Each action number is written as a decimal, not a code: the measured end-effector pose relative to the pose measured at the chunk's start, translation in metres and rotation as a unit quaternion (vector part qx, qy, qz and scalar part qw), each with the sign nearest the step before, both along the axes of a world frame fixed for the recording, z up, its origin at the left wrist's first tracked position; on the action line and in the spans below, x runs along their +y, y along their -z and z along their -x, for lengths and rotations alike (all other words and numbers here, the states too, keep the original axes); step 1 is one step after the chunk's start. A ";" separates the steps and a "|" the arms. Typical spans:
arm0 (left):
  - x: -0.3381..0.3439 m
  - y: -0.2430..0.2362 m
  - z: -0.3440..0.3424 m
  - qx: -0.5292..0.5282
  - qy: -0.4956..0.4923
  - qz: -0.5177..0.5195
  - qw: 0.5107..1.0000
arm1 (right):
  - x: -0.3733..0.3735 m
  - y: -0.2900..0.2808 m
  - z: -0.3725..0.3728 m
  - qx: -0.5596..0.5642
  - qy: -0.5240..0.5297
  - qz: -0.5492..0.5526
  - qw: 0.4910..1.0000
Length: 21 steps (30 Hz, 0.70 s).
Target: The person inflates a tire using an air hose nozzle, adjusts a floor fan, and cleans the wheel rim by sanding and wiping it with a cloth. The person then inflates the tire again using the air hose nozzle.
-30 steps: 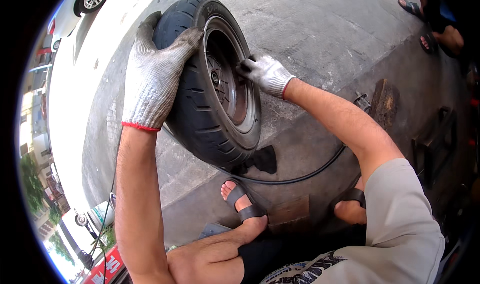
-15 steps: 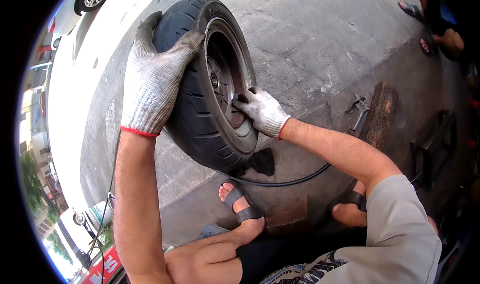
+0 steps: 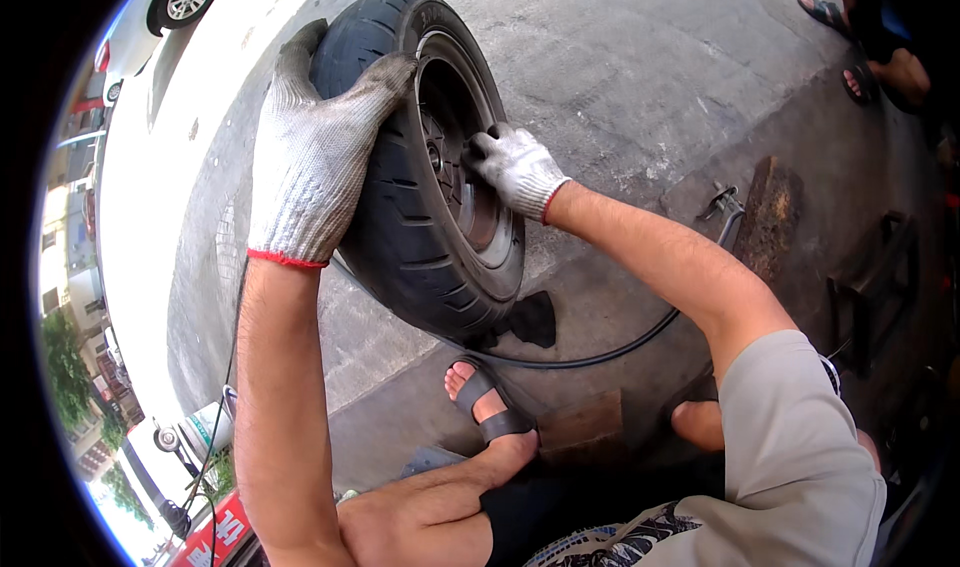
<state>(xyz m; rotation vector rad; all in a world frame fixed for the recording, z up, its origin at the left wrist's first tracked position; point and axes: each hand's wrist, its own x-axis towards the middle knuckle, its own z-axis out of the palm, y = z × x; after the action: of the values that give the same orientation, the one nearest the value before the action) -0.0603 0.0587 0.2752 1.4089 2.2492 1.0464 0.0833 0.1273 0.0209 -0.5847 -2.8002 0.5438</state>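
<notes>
A scooter-type wheel with a black grooved tyre (image 3: 395, 232) stands on the ground, leaning a little. Spread over the upper tread, my left hand (image 3: 312, 157) in a white knit glove with red cuff grips the tyre, its thumb on the sidewall by the rim edge. My right hand (image 3: 515, 170), gloved alike, reaches in at the near side of the metal rim (image 3: 485, 232), close to the hub. Its fingers are curled with dark, soiled tips; whatever they may pinch is hidden. A black cloth (image 3: 535, 319) lies under the wheel's lower edge.
A black hose (image 3: 600, 360) curves along the floor toward a metal air fitting (image 3: 726, 207), beside a worn wooden block (image 3: 772, 212). A dark metal frame (image 3: 875, 277) stands at right. Another person's sandalled feet (image 3: 862, 79) are at upper right; a parked car (image 3: 140, 32) is upper left.
My right hand has moved up along the rim, from its lower part toward the hub's height. My left hand keeps its grip, and the wheel has hardly shifted.
</notes>
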 end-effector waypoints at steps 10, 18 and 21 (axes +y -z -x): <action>-0.003 -0.002 0.002 -0.107 0.001 -0.012 0.994 | -0.024 0.002 -0.012 0.041 -0.015 -0.022 0.999; -0.003 -0.006 0.001 -0.071 0.005 -0.012 0.997 | 0.015 0.004 0.010 0.027 0.021 -0.014 0.999; -0.007 -0.005 0.004 -0.090 0.002 -0.016 0.996 | -0.037 0.002 -0.024 0.083 -0.053 0.018 0.995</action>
<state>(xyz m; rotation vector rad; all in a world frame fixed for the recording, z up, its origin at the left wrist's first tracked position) -0.0641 0.0521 0.2804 1.2775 2.1091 1.1636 0.1078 0.0900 0.0187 -0.3811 -2.6801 0.6336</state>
